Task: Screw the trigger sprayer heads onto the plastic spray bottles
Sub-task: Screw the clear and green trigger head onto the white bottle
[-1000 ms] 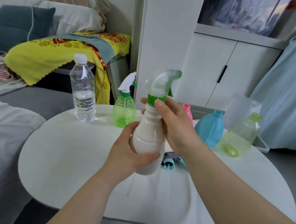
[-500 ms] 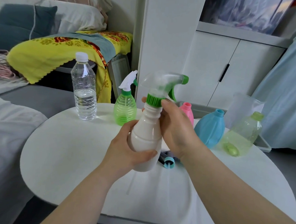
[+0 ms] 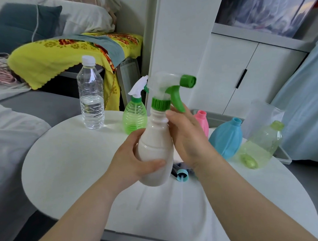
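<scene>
Sprayer head [image 3: 168, 88] is swinging its nozzle rightward versus before, so threading is progressing; left hand [image 3: 131, 164] gripping white bottle [image 3: 156, 153], right hand [image 3: 188, 135] fingers pinching the neck.

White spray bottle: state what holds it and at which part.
The left hand wraps the white spray bottle at its lower body; the right hand grips its neck below the green collar.

This was a home, a lived-in bedroom or sitting room. Behind the far left edge of a round white table [image 3: 64, 162] stood a grey sofa or bed [image 3: 34, 108] with a teal cushion [image 3: 18, 26], a white pillow [image 3: 82, 17] and a yellow flowered cloth [image 3: 58, 52]. White cupboard doors [image 3: 244, 75] with a black handle lined the far wall, a framed picture [image 3: 263, 10] propped above them.
</scene>
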A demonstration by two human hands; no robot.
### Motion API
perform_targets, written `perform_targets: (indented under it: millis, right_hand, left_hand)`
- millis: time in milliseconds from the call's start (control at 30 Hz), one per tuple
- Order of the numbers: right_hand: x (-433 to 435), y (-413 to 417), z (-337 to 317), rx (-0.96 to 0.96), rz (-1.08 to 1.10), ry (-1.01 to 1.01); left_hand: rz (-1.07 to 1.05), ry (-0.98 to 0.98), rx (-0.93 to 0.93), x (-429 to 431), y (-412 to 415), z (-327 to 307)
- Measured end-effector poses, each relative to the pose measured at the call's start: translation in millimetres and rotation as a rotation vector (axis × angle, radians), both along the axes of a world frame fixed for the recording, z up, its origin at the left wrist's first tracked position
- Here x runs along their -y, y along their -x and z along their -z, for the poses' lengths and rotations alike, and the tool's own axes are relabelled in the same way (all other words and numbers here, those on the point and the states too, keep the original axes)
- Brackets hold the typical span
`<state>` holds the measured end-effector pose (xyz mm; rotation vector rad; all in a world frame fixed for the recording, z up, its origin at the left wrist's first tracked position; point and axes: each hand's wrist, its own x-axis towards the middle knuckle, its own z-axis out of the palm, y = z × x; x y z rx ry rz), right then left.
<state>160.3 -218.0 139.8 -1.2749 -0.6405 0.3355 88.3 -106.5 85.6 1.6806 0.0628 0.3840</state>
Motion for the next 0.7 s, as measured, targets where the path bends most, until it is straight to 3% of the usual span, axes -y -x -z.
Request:
perform_targets:
  millis: [233,400,600,700]
  right_hand:
    - [4,-4,-9,0.025,0.031,-0.082]
    - [1,-2,-7,0.206,0.181,0.147]
    - [9,-5,-14,0.001,-0.11,-0.032]
    - [13,-6,-17,-0.037,-0.12,-0.069]
  left_hand:
    - [0.048,0.011,-0.002,1,-1,2]
    - [0.005,-0.17,-0.006,5,2,2]
    - [0.131,0.055,-0.021,0,0,-1]
    - [0.263,0.124,-0.04,-4,3,-3]
